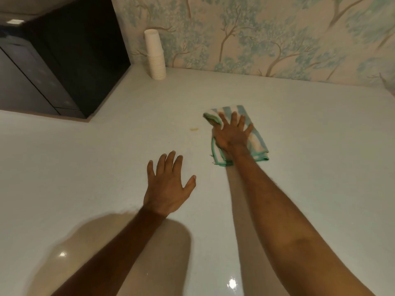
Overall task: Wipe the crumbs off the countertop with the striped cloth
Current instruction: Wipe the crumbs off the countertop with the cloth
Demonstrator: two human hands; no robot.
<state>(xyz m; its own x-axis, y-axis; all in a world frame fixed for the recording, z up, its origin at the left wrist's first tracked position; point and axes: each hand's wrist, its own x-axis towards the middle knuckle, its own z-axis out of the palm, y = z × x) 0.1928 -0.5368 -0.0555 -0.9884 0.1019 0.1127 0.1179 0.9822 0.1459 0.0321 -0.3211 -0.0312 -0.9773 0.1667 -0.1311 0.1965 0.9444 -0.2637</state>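
Observation:
The striped cloth (257,142), green and white and folded, lies flat on the white countertop (106,157) right of centre. My right hand (232,135) presses down on it with fingers spread, covering its left half. One small yellowish crumb (194,129) sits on the counter just left of the cloth. My left hand (167,186) rests nearer to me, palm down on the bare counter, fingers apart and holding nothing.
A black appliance (64,60) stands at the back left of the counter. A stack of white paper cups (155,55) sits against the tree-patterned wall (277,33) behind the counter.

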